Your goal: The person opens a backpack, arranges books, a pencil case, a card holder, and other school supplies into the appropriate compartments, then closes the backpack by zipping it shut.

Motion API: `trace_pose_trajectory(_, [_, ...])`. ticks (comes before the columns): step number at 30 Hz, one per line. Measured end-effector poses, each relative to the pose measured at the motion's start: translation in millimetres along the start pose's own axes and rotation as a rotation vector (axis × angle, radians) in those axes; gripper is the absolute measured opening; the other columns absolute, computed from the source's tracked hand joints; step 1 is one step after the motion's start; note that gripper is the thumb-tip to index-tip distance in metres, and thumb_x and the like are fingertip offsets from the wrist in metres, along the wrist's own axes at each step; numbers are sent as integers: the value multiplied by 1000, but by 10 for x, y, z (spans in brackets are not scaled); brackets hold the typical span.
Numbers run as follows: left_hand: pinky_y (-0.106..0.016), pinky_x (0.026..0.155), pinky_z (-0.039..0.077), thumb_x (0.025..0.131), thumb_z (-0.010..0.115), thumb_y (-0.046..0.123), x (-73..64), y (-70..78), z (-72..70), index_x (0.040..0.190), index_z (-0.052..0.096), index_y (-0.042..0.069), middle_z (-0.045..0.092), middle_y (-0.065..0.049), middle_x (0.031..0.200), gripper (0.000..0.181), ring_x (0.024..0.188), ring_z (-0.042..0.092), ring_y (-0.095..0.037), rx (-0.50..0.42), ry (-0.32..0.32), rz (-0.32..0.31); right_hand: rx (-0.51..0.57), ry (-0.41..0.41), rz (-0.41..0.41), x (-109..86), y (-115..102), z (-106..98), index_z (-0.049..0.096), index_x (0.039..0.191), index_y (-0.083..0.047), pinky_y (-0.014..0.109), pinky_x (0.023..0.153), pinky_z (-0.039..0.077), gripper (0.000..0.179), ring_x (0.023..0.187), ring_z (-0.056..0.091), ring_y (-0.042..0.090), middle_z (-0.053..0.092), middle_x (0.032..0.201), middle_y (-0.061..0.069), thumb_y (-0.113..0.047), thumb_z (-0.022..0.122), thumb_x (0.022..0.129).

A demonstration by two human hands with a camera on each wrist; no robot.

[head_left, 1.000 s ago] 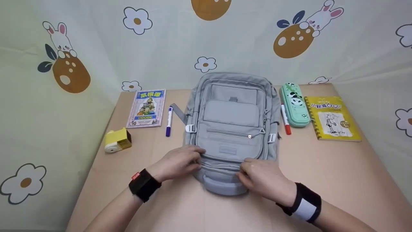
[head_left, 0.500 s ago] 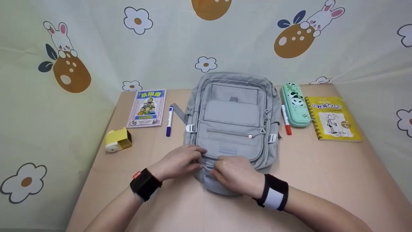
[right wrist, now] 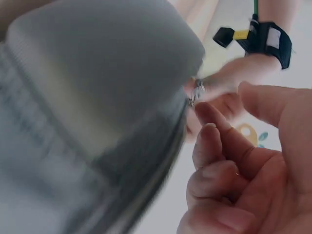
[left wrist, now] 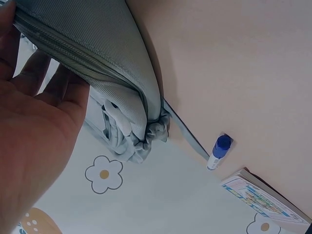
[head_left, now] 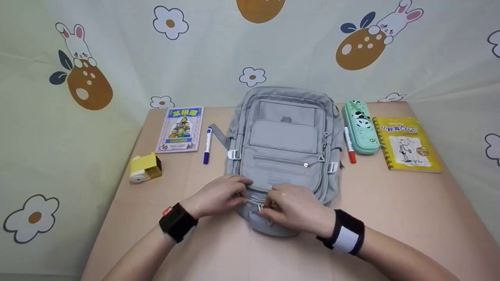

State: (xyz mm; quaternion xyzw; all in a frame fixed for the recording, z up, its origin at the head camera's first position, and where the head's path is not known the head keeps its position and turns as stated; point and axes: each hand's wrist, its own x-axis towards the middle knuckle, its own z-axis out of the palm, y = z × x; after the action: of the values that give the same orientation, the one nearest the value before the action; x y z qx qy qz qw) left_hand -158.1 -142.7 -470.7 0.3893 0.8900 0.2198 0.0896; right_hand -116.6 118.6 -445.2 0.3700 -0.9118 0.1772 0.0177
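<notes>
A grey backpack point(head_left: 283, 136) lies with its front pockets up and its padded handle toward the person. My left hand point(head_left: 220, 197) grips the bag's near left edge; in the left wrist view its fingers point(left wrist: 58, 85) reach behind the fabric next to the zipper point(left wrist: 63, 48). My right hand point(head_left: 299, 207) is over the near end, close beside the left hand. A metal zipper pull point(head_left: 261, 208) shows at its fingertips. In the right wrist view the thumb stands apart from the loosely curled fingers point(right wrist: 209, 141), and the pull point(right wrist: 196, 92) is just beyond the index fingertip.
Left of the bag are a purple-covered book point(head_left: 180, 130), a blue marker point(head_left: 208, 145) and a yellow pencil sharpener point(head_left: 145, 168). On its right lie a red marker point(head_left: 349, 144), a green panda pencil case point(head_left: 362, 132) and a yellow spiral book point(head_left: 408, 144). Printed cloth point(head_left: 211, 58) hangs behind.
My right hand travelled left along the bag's near end toward the left hand, then drew slightly back right. The metal pull now shows at its fingertips. The left hand kept its place.
</notes>
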Motion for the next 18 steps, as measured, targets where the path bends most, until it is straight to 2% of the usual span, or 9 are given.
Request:
trace_pose_trajectory(7, [-46, 112, 39, 95, 71, 18, 13, 8, -14, 95, 70, 11, 60, -11, 140, 7, 132, 53, -30, -11, 5, 26, -28, -14, -22, -336, 330, -235, 74, 108, -13, 39, 80, 50, 33, 90, 59, 16, 67, 98, -3, -40, 78, 89])
trace_pose_trajectory(12, [-46, 113, 38, 95, 71, 17, 1, 7, -17, 93, 68, 11, 60, -12, 140, 7, 133, 52, -32, -17, 14, 32, -20, -45, -72, -565, 554, -271, 75, 111, -12, 40, 84, 51, 33, 96, 61, 17, 67, 103, -2, -26, 83, 82])
trace_pose_trajectory(18, [-47, 113, 38, 94, 71, 16, -8, 2, 3, 92, 69, 12, 60, -12, 140, 6, 133, 52, -32, -19, 20, 24, -18, -11, -169, -651, 676, -162, 75, 108, -12, 39, 85, 52, 29, 95, 63, 17, 68, 103, -2, -14, 82, 80])
